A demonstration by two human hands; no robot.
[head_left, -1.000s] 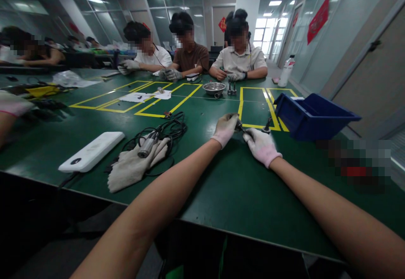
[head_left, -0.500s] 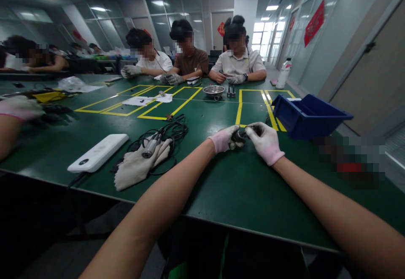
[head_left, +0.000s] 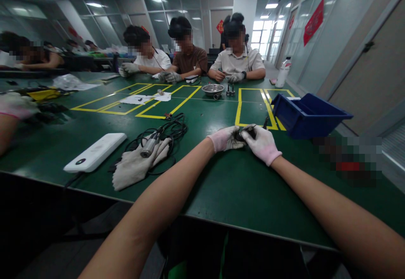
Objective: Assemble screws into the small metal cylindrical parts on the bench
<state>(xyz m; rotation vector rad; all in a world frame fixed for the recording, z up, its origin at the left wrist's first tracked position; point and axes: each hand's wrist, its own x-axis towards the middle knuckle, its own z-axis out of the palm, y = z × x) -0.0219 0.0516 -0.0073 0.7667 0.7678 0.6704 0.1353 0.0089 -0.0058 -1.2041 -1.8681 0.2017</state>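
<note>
Both my hands wear white gloves with pink cuffs and meet above the green table (head_left: 228,186). My left hand (head_left: 226,138) is closed around a small dark cylindrical part (head_left: 241,135). From the right, the fingers of my right hand (head_left: 260,142) press on the same part, with thumb and fingertips against its near side. Much of the part is covered by the gloves, so its exact kind is unclear. Just beyond my right hand a small dark upright piece (head_left: 265,122) stands on the table.
A blue bin (head_left: 311,119) stands to the right. Leftward lie a grey cloth glove (head_left: 133,167), a metal cylinder (head_left: 149,146) with black cables and a white power bank (head_left: 95,152). Farther back are a steel bowl (head_left: 213,90), a bottle (head_left: 284,72) and several seated people.
My right hand has moved slightly left and closed in on the dark part, covering more of it. The view has shifted slightly.
</note>
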